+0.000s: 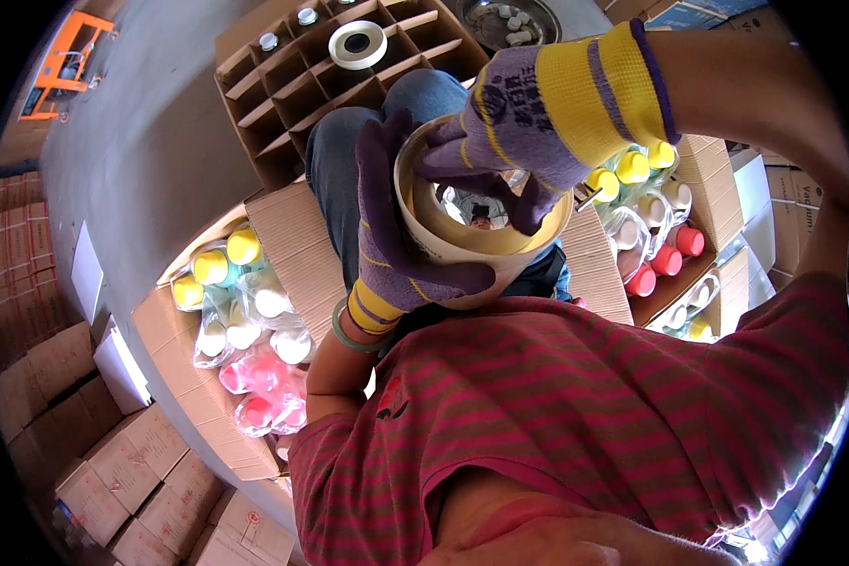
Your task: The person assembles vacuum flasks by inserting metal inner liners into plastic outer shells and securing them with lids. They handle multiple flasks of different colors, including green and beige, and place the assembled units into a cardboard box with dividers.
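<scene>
A cream round vessel [455, 247] with a wide open mouth sits in my lap. Its inside is pale, with a shiny mirror-like surface [476, 209] in the middle. My left hand [382, 231], in a purple and yellow glove, is closed round the vessel's left side, fingers up along the wall and thumb across the front. From the upper right my right hand [514, 141], gloved alike, reaches over the rim into the mouth. Its fingers and thumb are spread apart above the shiny surface; some fingertips are hidden inside. A thin metal rod [589, 199] sticks out at the vessel's right.
Ahead stands a divided carton [274, 104] with a white ring-shaped part [357, 44] on it. A metal bowl [509, 24] holds small pale pieces. Open cartons with bagged, coloured-cap items flank me, left [174, 354] and right [712, 189]. Stacked boxes [141, 472] and an orange cart [66, 66] lie left.
</scene>
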Demonstrator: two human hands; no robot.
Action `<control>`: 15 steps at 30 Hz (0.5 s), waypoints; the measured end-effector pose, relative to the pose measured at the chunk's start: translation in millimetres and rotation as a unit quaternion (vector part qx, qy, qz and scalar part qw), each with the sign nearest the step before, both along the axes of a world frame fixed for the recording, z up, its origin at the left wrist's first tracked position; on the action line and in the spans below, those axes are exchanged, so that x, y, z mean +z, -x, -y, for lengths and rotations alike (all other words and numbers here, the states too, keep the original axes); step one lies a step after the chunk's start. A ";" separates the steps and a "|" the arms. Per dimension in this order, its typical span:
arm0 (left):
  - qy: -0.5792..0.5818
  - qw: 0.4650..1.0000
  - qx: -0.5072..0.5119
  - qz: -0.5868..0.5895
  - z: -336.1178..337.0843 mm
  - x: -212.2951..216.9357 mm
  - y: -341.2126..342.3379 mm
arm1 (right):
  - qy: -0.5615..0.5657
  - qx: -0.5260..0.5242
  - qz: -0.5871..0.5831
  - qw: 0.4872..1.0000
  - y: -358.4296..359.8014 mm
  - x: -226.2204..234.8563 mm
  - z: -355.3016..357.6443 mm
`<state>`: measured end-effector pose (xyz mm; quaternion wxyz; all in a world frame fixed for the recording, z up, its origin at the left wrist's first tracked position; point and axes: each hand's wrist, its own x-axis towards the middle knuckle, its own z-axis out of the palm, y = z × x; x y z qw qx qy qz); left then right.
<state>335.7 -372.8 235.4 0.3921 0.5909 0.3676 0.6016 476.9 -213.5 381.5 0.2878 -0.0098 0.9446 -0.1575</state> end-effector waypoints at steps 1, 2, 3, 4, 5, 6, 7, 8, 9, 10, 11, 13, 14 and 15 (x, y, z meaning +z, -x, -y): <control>-0.009 1.000 -0.006 0.003 -1.6 -4.3 -1.0 | 0.001 -0.040 0.046 0.998 4.1 5.9 3.8; -0.015 1.000 -0.004 -0.001 0.4 -2.2 0.0 | -0.002 -0.066 0.086 0.994 12.2 15.4 9.0; -0.012 1.000 -0.011 0.017 -1.5 -3.7 -0.1 | -0.008 -0.101 0.132 0.986 19.8 22.2 13.7; -0.009 0.999 -0.018 0.035 -3.1 -4.4 -0.1 | -0.013 -0.135 0.179 0.975 23.6 24.8 15.9; -0.008 0.998 -0.023 0.051 -2.9 -2.9 0.5 | 0.014 -0.162 0.148 0.976 21.3 24.1 16.1; 0.006 0.999 -0.010 0.032 0.3 -3.0 1.7 | 0.040 -0.188 0.117 0.974 14.8 21.0 15.8; 0.019 1.000 0.002 0.012 5.7 -5.2 3.3 | 0.066 -0.214 0.087 0.971 7.0 17.0 15.8; 0.026 0.997 -0.019 0.068 6.6 -12.2 -0.9 | 0.041 -0.185 0.023 0.982 -5.5 8.8 16.5; 0.034 0.991 -0.031 0.124 8.8 -20.3 -3.3 | 0.018 -0.146 -0.041 0.988 -14.1 -2.1 17.0; 0.042 0.982 -0.043 0.180 11.7 -28.8 -5.5 | -0.002 -0.127 -0.067 0.990 -19.6 -11.7 17.2; 0.061 0.989 -0.013 0.133 23.0 -31.3 -1.7 | -0.006 -0.091 -0.111 0.990 -19.9 -25.1 14.1; 0.044 0.996 -0.002 0.084 25.5 -24.8 -5.1 | -0.040 -0.085 -0.180 0.979 -35.0 -37.4 17.9; 0.037 0.998 0.013 0.056 29.0 -22.4 -5.6 | -0.040 -0.079 -0.228 0.970 -36.6 -41.6 17.8; 0.041 0.997 0.049 0.047 32.8 -25.7 -9.9 | -0.041 -0.093 -0.211 0.972 -39.1 -42.6 14.4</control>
